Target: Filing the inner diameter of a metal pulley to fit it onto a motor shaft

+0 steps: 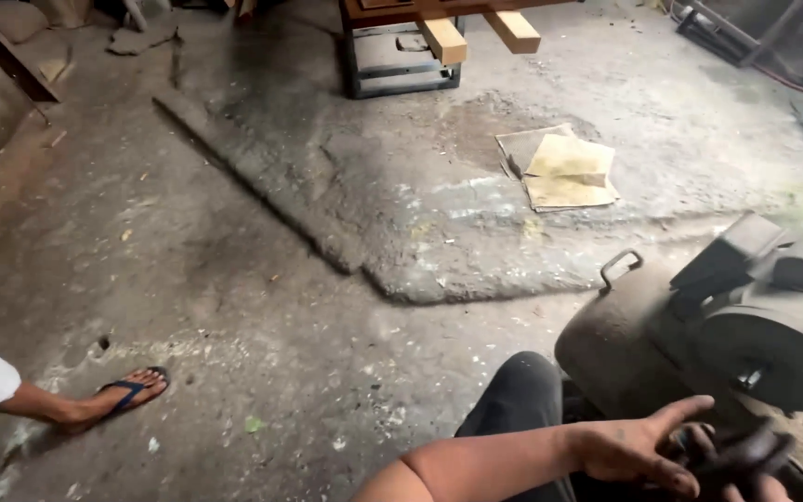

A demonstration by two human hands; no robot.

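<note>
Head view, looking down at a rough concrete floor point(262, 307) with a raised slab edge running across it. At lower right, one bare hand point(643, 446) of the person reaches from the forearm toward a dark, grimy machine point(699, 335) with a round drum body, a small metal handle point(620, 268) on top and a black disc-shaped part point(769, 358) facing the camera. The fingers are spread and open, thumb up, touching or just beside a dark blurred object point(741, 455) at the machine's base. Which hand this is cannot be told for certain; it appears to be the left. The other hand cannot be made out clearly in the blur.

Flattened tan cardboard sheets point(559, 167) lie on the slab, well apart from the machine, overlapping, no markings legible. Two pale timber ends point(476, 35) project from a metal-framed bench point(397, 56) at top. At lower left, another person's foot point(118, 395) in a blue sandal rests on the floor.
</note>
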